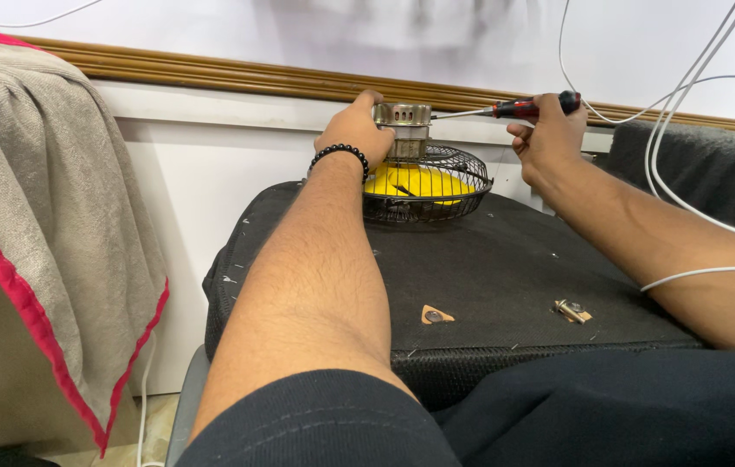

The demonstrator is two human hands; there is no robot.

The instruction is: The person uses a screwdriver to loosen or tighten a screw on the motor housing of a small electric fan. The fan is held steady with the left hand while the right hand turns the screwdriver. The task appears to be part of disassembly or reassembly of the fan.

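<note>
A small fan lies face down on a black padded surface (506,259), with a dark wire cage (426,203) around yellow blades (419,182). Its silver motor housing (404,117) sticks up on top. My left hand (354,130), with a black bead bracelet at the wrist, grips the motor housing from the left. My right hand (549,134) holds a screwdriver (523,108) with a red and black handle. The screwdriver lies level, and its thin shaft points left with the tip at the side of the housing.
Two small loose parts lie on the black surface, a triangular piece (436,315) and a metal bracket (571,310). A beige cloth with red trim (47,216) hangs at the left. White cables (670,130) drape over my right arm. A wooden moulding (211,73) runs along the wall.
</note>
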